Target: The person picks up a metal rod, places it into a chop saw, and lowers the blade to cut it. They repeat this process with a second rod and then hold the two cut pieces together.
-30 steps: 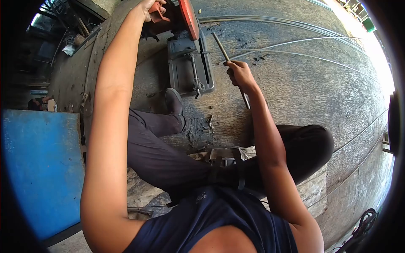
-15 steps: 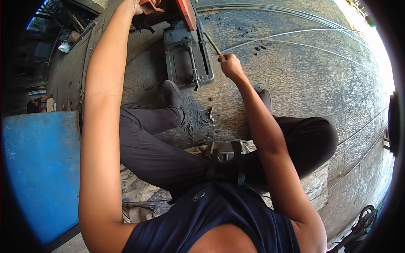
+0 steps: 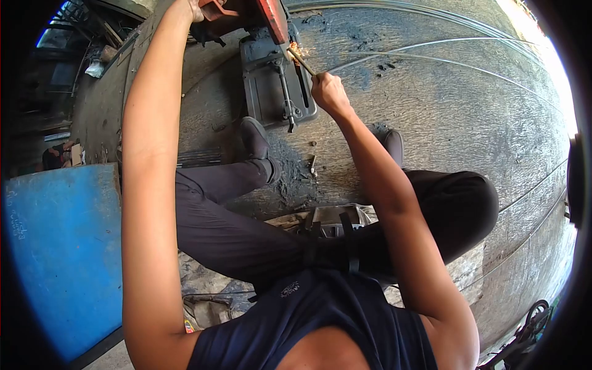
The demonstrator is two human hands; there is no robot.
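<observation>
Cutting a rod on a floor-mounted saw. The right hand point(image 3: 328, 92) is closed around a thin straight metal rod point(image 3: 301, 61), its far end at the red-guarded chop saw point(image 3: 271, 18), where small sparks show. The left hand point(image 3: 196, 7), partly out of frame, apparently grips the saw's orange handle point(image 3: 213, 8). Good practice: keep the rod flat on the dark steel saw base point(image 3: 274, 80), lowering steadily.

Left arm stretched up, grip point(image 3: 196, 7) seemingly closed; right grip point(image 3: 329, 92) fisted.
</observation>
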